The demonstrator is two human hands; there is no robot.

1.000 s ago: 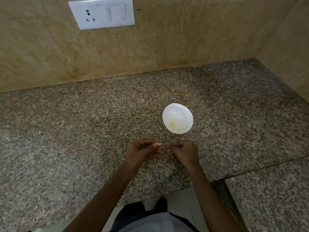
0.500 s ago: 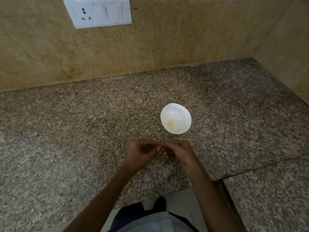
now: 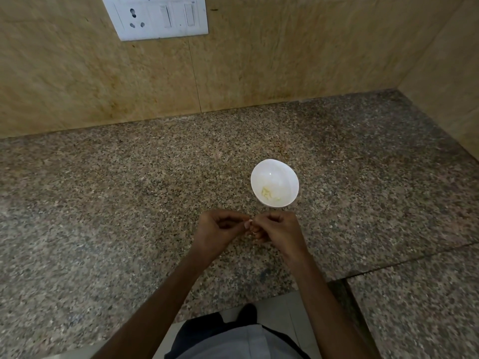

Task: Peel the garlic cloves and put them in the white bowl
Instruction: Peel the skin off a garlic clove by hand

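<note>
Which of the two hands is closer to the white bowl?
The right hand, just below the bowl; the left hand sits further off to the left. Their fingertips meet on a small pale bit, likely the garlic clove.

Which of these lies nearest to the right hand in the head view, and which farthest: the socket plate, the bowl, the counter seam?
1. The bowl: just beyond the right hand, almost straight ahead of it.
2. The counter seam: off to the right, a little nearer the person.
3. The socket plate: high up, far back on the left.
</note>
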